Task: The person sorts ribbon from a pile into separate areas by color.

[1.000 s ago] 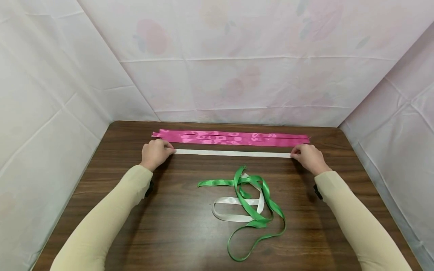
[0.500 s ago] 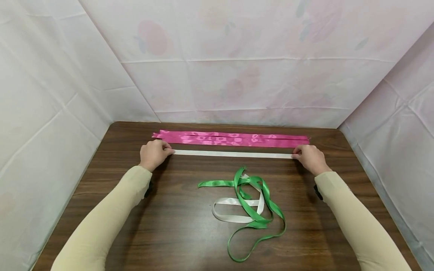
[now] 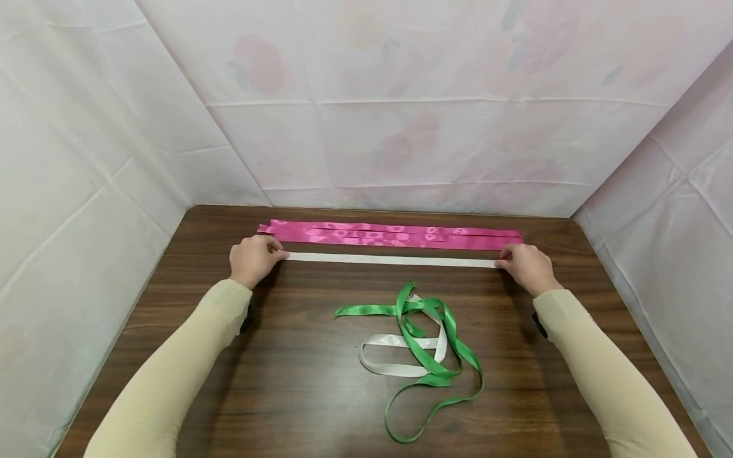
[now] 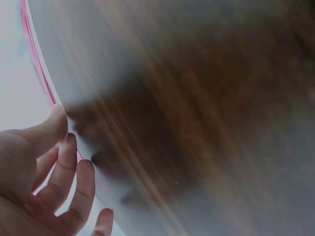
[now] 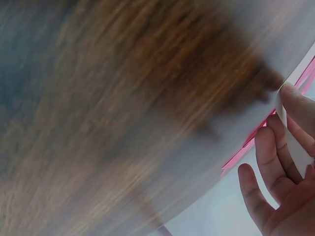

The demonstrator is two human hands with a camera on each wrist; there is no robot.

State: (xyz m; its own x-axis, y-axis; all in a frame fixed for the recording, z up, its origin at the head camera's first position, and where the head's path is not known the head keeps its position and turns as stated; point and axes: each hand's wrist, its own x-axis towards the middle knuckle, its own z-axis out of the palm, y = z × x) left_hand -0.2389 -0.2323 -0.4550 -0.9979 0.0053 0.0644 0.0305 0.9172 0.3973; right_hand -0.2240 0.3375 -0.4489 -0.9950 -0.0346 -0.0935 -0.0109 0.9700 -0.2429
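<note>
A white ribbon (image 3: 389, 259) stretches straight and nearly level between both hands in the head view. My left hand (image 3: 252, 259) pinches its left end between thumb and fingers; in the left wrist view the thumb (image 4: 56, 123) meets a fingertip at the ribbon. At the other end my right hand (image 3: 527, 268) pinches it too, and the right wrist view shows a ribbon tail (image 5: 295, 147) running down past the fingers. Just beyond lie pink satin ribbons (image 3: 395, 235), side by side and flat, parallel to the white one.
Closer to the person, a loose tangle of green ribbon (image 3: 432, 378) overlaps a second white ribbon (image 3: 392, 369) on the brown wooden table (image 3: 298, 394). Pale cloth (image 3: 401, 140) hangs behind the table's far edge and along both sides.
The left hand has shifted a little to the left and the right hand slightly to the right, so more white ribbon shows between them. The pink and green ribbons stay put.
</note>
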